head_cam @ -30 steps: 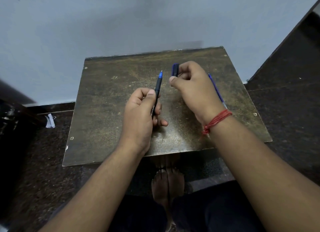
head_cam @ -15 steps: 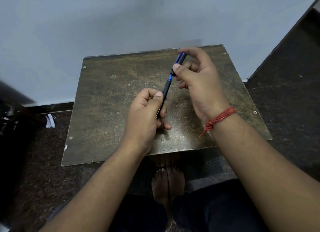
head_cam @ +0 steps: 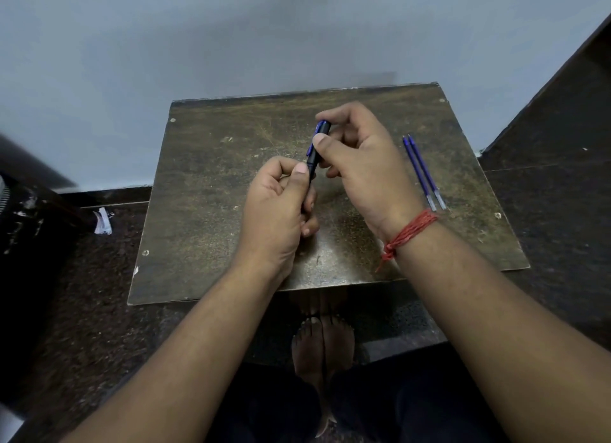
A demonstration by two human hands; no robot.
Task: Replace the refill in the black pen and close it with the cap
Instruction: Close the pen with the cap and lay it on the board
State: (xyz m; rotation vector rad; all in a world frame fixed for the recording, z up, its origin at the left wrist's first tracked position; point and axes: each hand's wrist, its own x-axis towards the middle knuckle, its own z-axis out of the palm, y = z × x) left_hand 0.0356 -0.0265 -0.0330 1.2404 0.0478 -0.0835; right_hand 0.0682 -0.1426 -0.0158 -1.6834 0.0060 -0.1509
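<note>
The black pen (head_cam: 312, 165) stands tilted above the middle of the small brown table (head_cam: 211, 191). My left hand (head_cam: 276, 211) grips its lower barrel, thumb up along the side. The dark cap with a blue clip (head_cam: 320, 135) sits over the pen's upper end, and my right hand (head_cam: 360, 165) pinches it between thumb and fingers. The pen's tip is covered by the cap. Two blue refills (head_cam: 423, 173) lie side by side on the table to the right of my right hand.
The table stands against a pale wall (head_cam: 231, 39) on a dark floor. A scrap of white paper (head_cam: 102, 221) lies on the floor to the left. My bare feet (head_cam: 322, 343) show under the table's near edge. A red thread is tied round my right wrist.
My right hand brought the cap from beside the pen onto its blue tip and pushed it down over the end. My left hand kept holding the barrel.
</note>
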